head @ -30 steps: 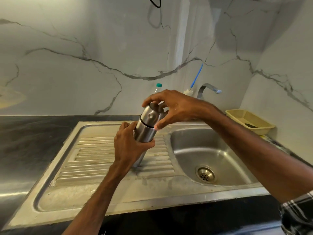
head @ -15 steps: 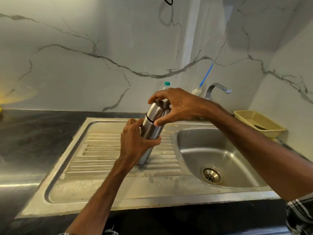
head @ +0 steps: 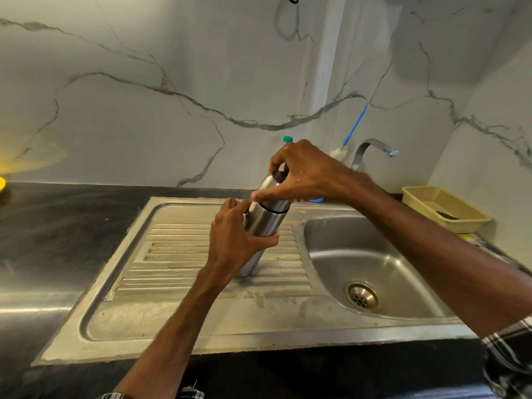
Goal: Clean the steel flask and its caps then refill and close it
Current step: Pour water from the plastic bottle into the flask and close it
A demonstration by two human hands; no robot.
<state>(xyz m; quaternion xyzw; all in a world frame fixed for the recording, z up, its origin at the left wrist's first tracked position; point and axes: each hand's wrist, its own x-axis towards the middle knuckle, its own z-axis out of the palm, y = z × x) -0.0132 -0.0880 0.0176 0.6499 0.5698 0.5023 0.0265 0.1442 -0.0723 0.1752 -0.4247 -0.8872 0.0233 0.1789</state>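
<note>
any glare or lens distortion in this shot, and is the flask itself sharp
Head view: wide-angle stretch at the edges; a glare streak on the counter left of the sink; soft highlights on the steel flask, which looks sharp, like the left hand and right hand gripping it; a shadow darkens the upper-right wall.
</note>
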